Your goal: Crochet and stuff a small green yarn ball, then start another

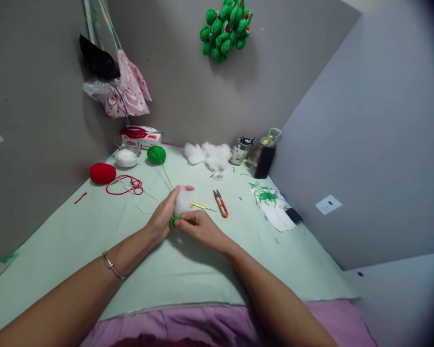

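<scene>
My left hand (163, 214) is wrapped round a tuft of white stuffing (182, 202) and a small green crocheted piece (174, 221). The fingers of my right hand (198, 226) are pinched together at the green piece's right edge, and whatever lies between their tips is too small to tell. Green yarn runs from the green ball (156, 154) down to my left hand. Just beyond my right hand lies a crochet hook with a yellow handle (197, 205). Orange-handled thread snips (221, 204) rest to its right.
Red (103, 173) and white (126, 158) yarn balls sit at the left, near loose strands. White stuffing (213, 155), a pen cup (240, 152) and a dark phone (265, 163) stand at the back. Green scraps (266, 194) lie on white paper at the right.
</scene>
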`<control>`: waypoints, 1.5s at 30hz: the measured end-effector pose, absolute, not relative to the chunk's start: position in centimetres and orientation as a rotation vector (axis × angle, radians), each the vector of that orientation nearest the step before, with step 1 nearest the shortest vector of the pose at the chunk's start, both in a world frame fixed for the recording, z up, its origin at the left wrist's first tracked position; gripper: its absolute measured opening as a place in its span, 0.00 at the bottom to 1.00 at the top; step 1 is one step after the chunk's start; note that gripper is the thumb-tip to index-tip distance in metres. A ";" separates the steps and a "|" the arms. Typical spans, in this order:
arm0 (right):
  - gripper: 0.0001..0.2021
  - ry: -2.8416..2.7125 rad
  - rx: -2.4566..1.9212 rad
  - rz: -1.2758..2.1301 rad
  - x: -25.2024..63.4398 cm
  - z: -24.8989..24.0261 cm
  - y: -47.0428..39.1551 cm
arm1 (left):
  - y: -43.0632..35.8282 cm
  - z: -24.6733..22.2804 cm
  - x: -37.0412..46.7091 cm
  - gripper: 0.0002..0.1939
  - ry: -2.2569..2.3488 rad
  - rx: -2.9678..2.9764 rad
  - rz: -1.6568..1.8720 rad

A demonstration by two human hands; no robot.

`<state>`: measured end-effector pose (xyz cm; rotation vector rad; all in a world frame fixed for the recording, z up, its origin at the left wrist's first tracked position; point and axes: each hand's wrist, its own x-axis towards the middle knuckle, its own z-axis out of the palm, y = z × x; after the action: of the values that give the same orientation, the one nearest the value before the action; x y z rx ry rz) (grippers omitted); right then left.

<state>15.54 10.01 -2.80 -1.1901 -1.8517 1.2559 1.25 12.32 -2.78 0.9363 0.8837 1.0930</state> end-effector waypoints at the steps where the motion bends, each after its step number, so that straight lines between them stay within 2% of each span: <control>1: 0.19 -1.821 -1.201 1.237 15.6 -2.9 10.2 | 12.0 -2.9 1.5 0.27 0.863 0.937 1.054; 10: 0.22 -1.681 -1.312 1.147 18.0 -2.8 11.2 | 13.5 -2.9 -0.3 0.14 0.725 1.109 0.876; 16: 0.20 -1.638 -1.380 1.016 18.3 -2.4 11.4 | 14.8 -2.7 -1.5 0.25 0.799 1.087 1.078; 23: 0.17 -1.771 -1.432 0.790 18.3 -3.5 11.7 | 13.2 -2.6 0.0 0.16 0.865 1.214 1.019; 30: 0.13 -1.977 -1.480 0.670 18.3 -3.0 11.2 | 13.3 -3.5 0.4 0.16 0.920 1.373 1.093; 37: 0.10 -2.069 -1.520 0.591 18.1 -2.6 10.9 | 13.9 -4.1 0.0 0.11 0.991 1.539 1.054; 45: 0.08 -2.031 -1.415 0.608 16.9 -2.5 10.1 | 13.5 -4.4 0.3 0.06 1.143 1.627 1.182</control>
<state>16.85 10.14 -2.55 -1.4145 -2.0308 0.6082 0.27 13.54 -4.40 1.6275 1.1427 1.1817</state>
